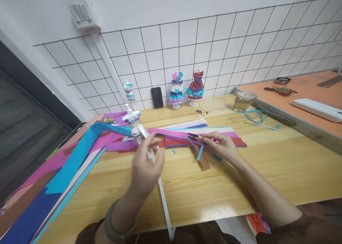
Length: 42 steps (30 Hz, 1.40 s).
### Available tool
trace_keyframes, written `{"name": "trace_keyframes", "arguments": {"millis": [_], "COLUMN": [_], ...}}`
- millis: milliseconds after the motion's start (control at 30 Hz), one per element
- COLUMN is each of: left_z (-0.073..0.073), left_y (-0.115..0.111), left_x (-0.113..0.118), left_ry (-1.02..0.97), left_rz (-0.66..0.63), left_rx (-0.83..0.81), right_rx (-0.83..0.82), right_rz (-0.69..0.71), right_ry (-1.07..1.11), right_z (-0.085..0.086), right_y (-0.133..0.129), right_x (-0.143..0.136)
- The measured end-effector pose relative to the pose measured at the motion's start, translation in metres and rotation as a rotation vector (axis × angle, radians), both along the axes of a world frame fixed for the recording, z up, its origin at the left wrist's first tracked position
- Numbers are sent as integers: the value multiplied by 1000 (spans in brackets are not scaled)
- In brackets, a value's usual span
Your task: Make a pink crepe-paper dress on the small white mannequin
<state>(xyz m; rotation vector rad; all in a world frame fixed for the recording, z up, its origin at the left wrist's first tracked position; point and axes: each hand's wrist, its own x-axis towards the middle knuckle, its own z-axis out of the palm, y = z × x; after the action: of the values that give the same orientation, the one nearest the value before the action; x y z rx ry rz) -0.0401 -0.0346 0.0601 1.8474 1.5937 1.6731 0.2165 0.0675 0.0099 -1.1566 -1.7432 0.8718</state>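
Note:
My left hand (145, 169) is slightly blurred, its fingers curved and apart, just in front of a small white dress-form figure (135, 130) with blue-spotted paint. A long white strip (164, 197) runs from beside that figure, behind the hand, down past the table's front edge. My right hand (221, 147) pinches a pair of scissors (192, 135) with dark blades pointing left, over layered strips of coloured paper (227, 134). Blue offcuts (200, 153) and a brown piece (203, 162) lie below the blades.
Long coloured paper strips (77, 156) cover the table's left side. At the wall stand two dressed figures (176, 89), another painted figure (129, 91) and a phone (157, 97). Right of them are a cup of pale liquid (243, 100), a blue cord (258, 116) and an orange-topped table (304, 85).

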Motion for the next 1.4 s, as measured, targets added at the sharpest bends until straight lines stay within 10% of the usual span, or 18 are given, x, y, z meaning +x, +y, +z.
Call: {"name": "trace_keyframes", "arguments": {"millis": [133,333,900,1400], "left_z": [-20,-36,-35,-40], "left_y": [40,80,63,63], "left_x": [51,69,39,31], "left_ry": [-202,-341,-755,-773], "left_rz": [-218,-273,-341,-298], "left_rx": [-481,-470,-602,-554], "right_rx": [82,177,-424,-277], "right_rz": [-14,-14,-170,-347], "right_ry": [-28,-86,775,527], "right_z": [6,10,-2,-19], "right_y": [-5,-11,0,2], "right_x": [4,13,49,90]}}
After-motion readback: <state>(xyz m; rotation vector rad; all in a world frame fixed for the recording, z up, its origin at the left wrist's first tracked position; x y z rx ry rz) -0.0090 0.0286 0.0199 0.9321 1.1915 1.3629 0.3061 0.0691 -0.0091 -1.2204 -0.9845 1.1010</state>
